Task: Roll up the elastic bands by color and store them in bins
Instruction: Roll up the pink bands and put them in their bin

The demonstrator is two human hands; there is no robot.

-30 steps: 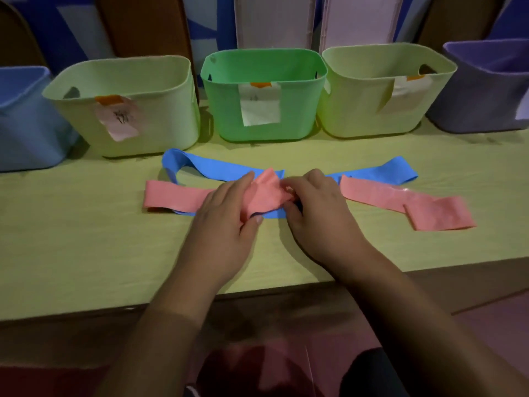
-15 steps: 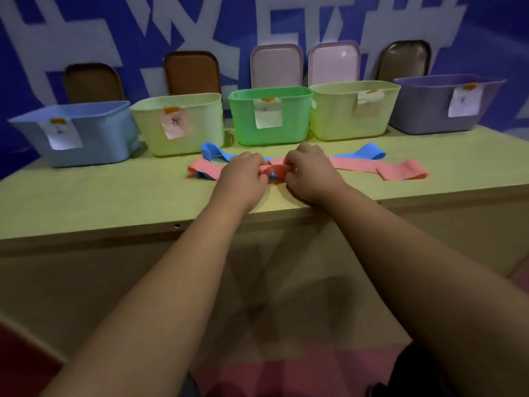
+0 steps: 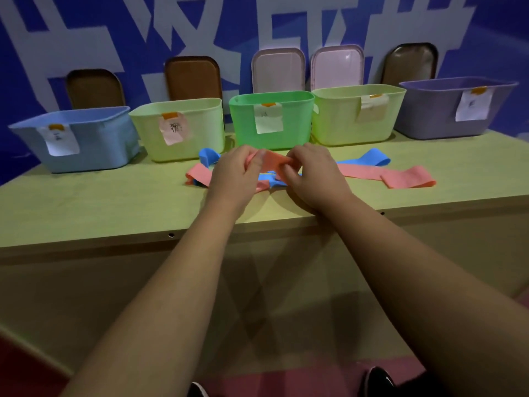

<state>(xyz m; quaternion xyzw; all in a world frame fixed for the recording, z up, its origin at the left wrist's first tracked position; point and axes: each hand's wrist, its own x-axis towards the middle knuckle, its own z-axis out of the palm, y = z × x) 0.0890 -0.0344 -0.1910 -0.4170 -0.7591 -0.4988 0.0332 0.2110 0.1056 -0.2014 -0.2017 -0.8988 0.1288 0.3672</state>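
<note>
Table point(image 3: 86, 213), spread beneath the grip. Row of bins point(image 3: 194, 144), ranged beyond the grip, the green bin point(image 3: 292, 130) set directly behind it. Pink elastic band point(image 3: 273, 161) is pinched mid-length and raised by left hand point(image 3: 234, 176) and right hand point(image 3: 312, 174), ends trailed outward. Blue elastic band point(image 3: 369, 159), laid under the grip.

Pink band point(image 3: 400, 176), blue band point(image 3: 372, 159), green bin point(image 3: 286, 138)

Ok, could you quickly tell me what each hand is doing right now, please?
Left hand: closed, pinching the pink band.
Right hand: closed, pinching the same pink band at its other side.
</note>
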